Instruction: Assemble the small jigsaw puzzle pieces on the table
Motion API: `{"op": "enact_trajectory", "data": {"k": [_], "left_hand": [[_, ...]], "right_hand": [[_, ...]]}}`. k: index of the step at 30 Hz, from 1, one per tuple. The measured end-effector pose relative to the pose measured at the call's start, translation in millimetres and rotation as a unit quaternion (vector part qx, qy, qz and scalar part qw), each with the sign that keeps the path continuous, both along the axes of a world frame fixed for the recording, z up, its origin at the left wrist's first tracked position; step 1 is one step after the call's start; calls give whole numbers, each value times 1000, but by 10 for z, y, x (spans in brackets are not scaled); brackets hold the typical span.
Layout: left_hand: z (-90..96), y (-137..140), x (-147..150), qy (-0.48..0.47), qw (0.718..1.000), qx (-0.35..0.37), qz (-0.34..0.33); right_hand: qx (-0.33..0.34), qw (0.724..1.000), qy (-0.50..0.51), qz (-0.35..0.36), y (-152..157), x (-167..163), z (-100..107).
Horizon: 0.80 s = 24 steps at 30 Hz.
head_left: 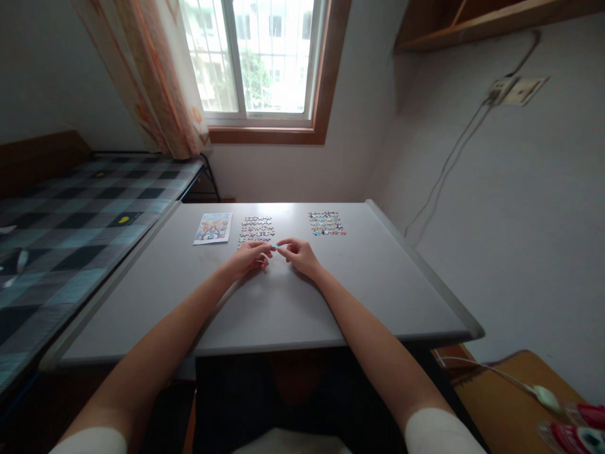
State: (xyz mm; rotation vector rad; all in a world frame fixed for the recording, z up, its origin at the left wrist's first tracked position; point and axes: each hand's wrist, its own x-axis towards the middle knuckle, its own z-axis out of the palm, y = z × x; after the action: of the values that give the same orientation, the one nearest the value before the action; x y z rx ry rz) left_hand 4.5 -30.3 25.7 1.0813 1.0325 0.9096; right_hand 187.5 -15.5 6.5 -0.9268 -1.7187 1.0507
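Observation:
A small teal puzzle piece (275, 247) sits between the fingertips of both hands, just over the table. My left hand (251, 257) pinches it from the left, with the lower fingers loosely curled. From the right, my right hand (299, 255) closes thumb and index finger on it. Rows of puzzle pieces (258, 228) lie just beyond my left hand, which hides the nearest ones. A second group of puzzle pieces (326, 223) is laid out in rows farther right. Left of the first group lies a printed picture sheet (213, 228).
The grey-white table (378, 284) has raised side edges. At the left stands a bed (94, 208) with a checked cover. A window (255, 57) with a curtain (161, 75) is behind the table. Cords hang from a wall socket (515, 90) at right, above a wooden stool (515, 391).

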Motion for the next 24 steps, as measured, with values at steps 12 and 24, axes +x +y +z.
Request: {"op": "enact_trajectory", "data": {"k": [12,24], "left_hand": [[16,-12,7,4,1000,-9,6],[1,-5,4,7,1000,-5,0]], "right_hand": [[1,1000,-3,3,-11,-3,11],[3,1000,-11,5,-10,6,6]]}}
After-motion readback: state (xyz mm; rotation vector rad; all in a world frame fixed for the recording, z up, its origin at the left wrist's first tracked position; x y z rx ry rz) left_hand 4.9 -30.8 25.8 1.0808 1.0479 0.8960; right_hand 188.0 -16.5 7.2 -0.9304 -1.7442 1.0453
